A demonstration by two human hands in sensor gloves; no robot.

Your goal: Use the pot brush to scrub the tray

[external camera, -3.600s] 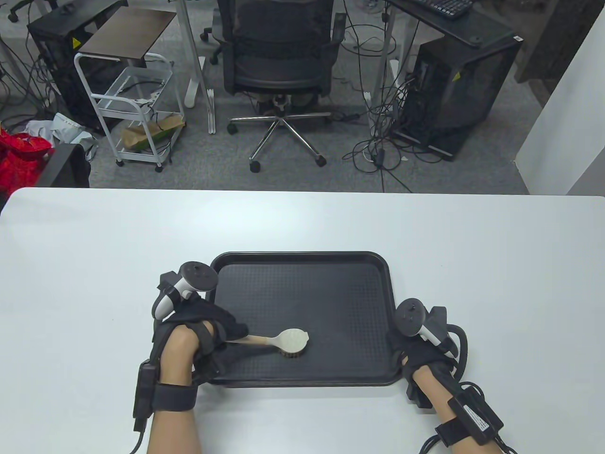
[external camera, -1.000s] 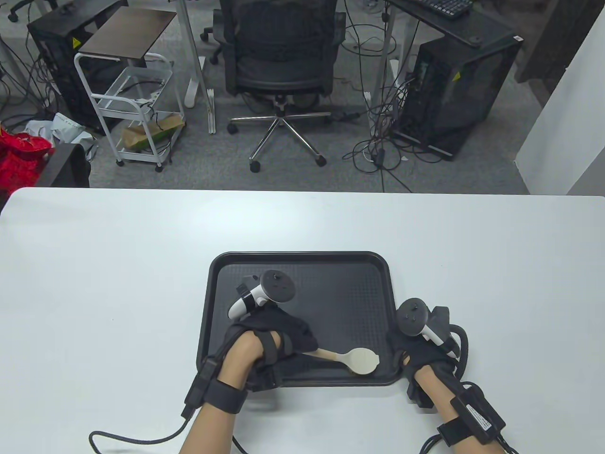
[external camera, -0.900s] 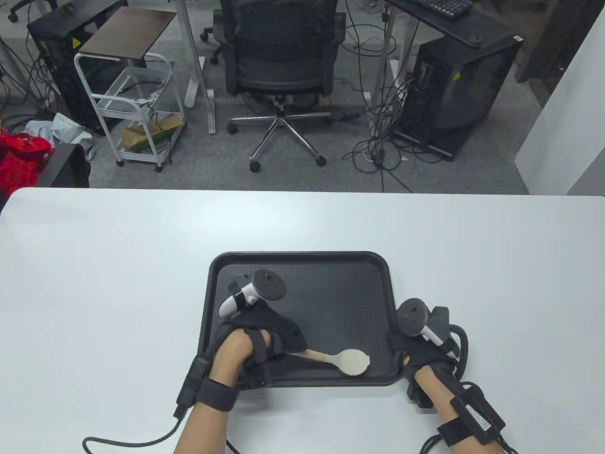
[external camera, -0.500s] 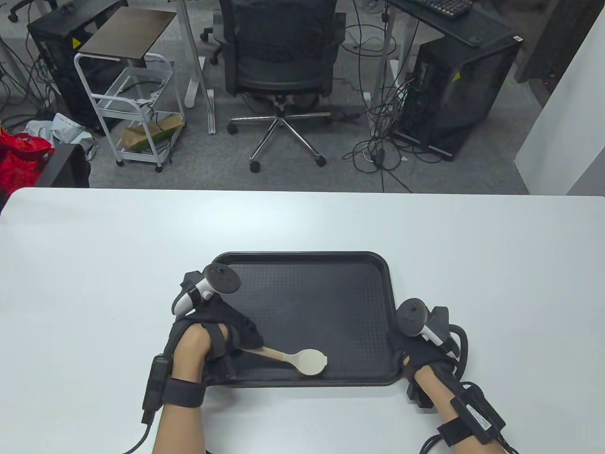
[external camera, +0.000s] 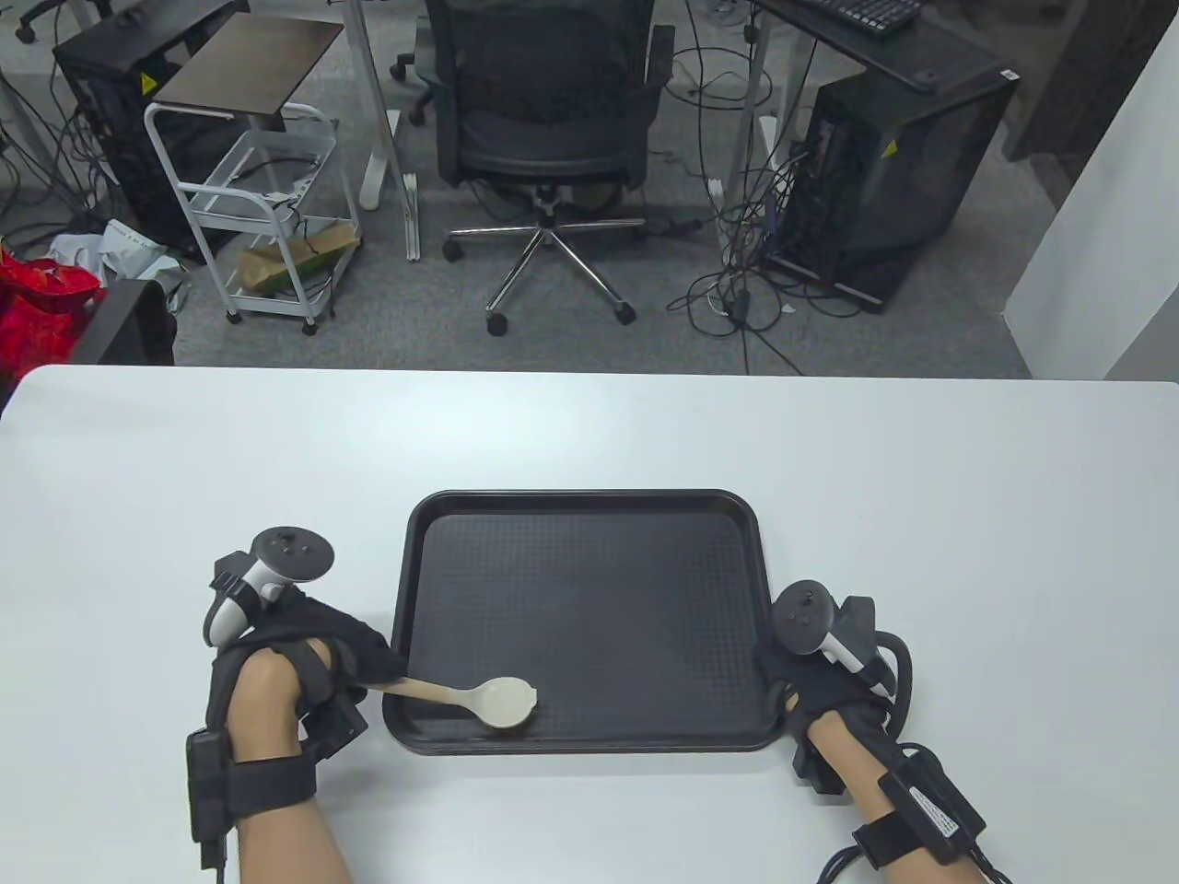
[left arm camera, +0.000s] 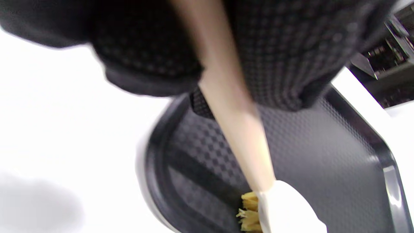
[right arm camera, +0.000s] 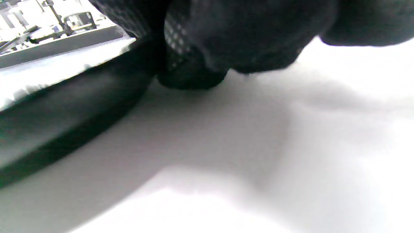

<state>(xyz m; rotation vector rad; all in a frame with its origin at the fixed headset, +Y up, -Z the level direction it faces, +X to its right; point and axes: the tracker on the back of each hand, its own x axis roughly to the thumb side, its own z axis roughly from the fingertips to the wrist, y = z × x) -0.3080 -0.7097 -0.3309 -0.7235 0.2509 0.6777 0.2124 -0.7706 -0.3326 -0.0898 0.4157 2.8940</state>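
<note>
**Left hand works the brush at the tray's near-left corner**

Left hand (external camera: 304,658), fingers curled round the wooden handle, holds the pot brush (external camera: 488,702) with its pale head down on the tray (external camera: 589,502). The head sits at about 7 o'clock on the tray floor, close to the near rim; the left wrist view shows the bristles (left arm camera: 249,212) meeting the textured surface beside the corner wall. The tray lies on the white table (external camera: 589,424), toward its near edge.

Likely trouble: the head is close to the raised rim, so a stroke pushed further toward 9 o'clock could ride up the wall, catch, and jolt or slide the tray. The handle also crosses the rim, which could lever the tray upward under pressure.

Left hand lies outside the tray at 9 o'clock, knuckles up, handle pointing toward 3 o'clock. Right hand (external camera: 811,677) steadies the tray's near-right corner at 4 o'clock, fingertips against the rim; whether it grips or merely presses, I cannot tell.
</note>
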